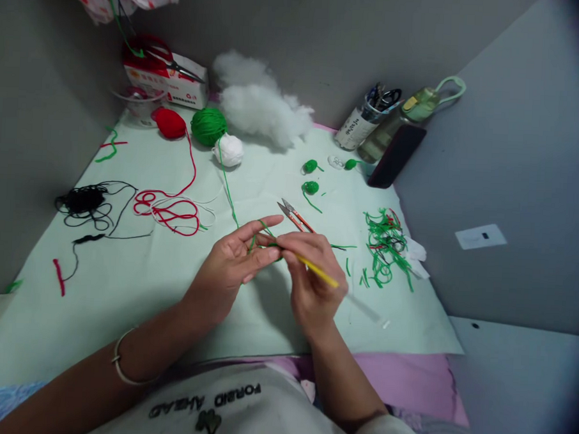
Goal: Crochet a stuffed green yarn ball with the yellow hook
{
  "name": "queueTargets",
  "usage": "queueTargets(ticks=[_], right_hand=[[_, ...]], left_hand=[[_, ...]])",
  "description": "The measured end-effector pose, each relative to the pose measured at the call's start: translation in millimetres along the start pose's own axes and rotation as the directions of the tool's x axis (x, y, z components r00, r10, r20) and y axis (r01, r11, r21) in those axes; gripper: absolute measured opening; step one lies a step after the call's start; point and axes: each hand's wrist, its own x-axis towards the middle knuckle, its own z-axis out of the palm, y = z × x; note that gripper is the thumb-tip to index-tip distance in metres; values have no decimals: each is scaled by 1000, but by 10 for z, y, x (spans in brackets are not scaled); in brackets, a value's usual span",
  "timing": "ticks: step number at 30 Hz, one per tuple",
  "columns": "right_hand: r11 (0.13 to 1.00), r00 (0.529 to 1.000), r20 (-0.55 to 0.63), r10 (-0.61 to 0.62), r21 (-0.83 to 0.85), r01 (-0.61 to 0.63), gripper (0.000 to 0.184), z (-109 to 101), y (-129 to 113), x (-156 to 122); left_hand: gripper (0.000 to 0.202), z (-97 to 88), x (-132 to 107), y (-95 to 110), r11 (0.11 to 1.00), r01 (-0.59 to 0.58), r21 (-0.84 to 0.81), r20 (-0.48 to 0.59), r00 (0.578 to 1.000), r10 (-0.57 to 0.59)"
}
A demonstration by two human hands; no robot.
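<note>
My left hand [232,262] is over the pale green mat [123,280], fingers stretched forward with green yarn [264,232] looped over them and pinched near the fingertips. My right hand [310,275] is closed on a yellow crochet hook [321,274], whose tip meets the yarn at my left fingertips. The green strand runs back across the mat to a green yarn ball [208,125]. Orange-handled thread snips [294,215] lie just beyond my hands.
A red yarn ball [170,123], a white ball [229,150] and white stuffing [260,104] sit at the back. Loose red [167,208] and black yarn [86,202] lie left, green scraps [384,243] right. A bottle [409,116], phone [396,155] and tool jar [365,121] stand back right.
</note>
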Motion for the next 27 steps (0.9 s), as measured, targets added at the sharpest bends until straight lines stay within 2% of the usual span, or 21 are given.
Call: queueTargets(ticks=[2, 3, 5, 7, 8, 11, 14, 17, 19, 23, 27], right_hand=[[991, 995, 16, -98, -91, 99, 31, -25, 17, -9], [993, 996, -11, -85, -83, 84, 30, -38, 25, -6], [997, 994, -91, 61, 57, -56, 21, -59, 35, 14], [942, 963, -110, 247, 261, -211, 18, -65, 38, 39], [908, 951, -83, 299, 330, -257, 18, -61, 37, 47], [877, 940, 8, 342, 356, -322, 12, -42, 34, 49], [840, 915, 18, 403, 389, -378, 13, -42, 44, 41], [760, 887, 39, 459, 499, -416, 16, -59, 59, 54], [740, 882, 52, 468, 522, -423, 17, -69, 59, 67], [795, 905, 40, 423, 462, -392, 19, -75, 24, 61], [944, 965, -11, 261, 212, -253, 17, -86, -32, 20]], left_hand=[[35, -9, 19, 14, 993, 89, -72, 16, 996, -88], [31, -17, 28, 25, 985, 132, -108, 28, 991, -130], [26, -37, 40, 43, 973, 164, -162, 33, 986, -161], [29, -53, 38, 44, 982, 110, -155, 7, 994, -110], [31, -57, 33, 35, 990, 72, -121, -1, 997, -73], [37, -63, 13, -10, 999, -7, 41, 19, 1000, 6], [36, -73, 3, -40, 987, -33, 156, 25, 999, 30], [36, -87, 1, -28, 982, -32, 189, -2, 999, 33], [35, -93, -1, -13, 982, -27, 185, -13, 999, 30], [35, -106, -14, -3, 977, -40, 209, -12, 999, 44], [31, -108, -25, -16, 950, -108, 293, -36, 992, 124]])
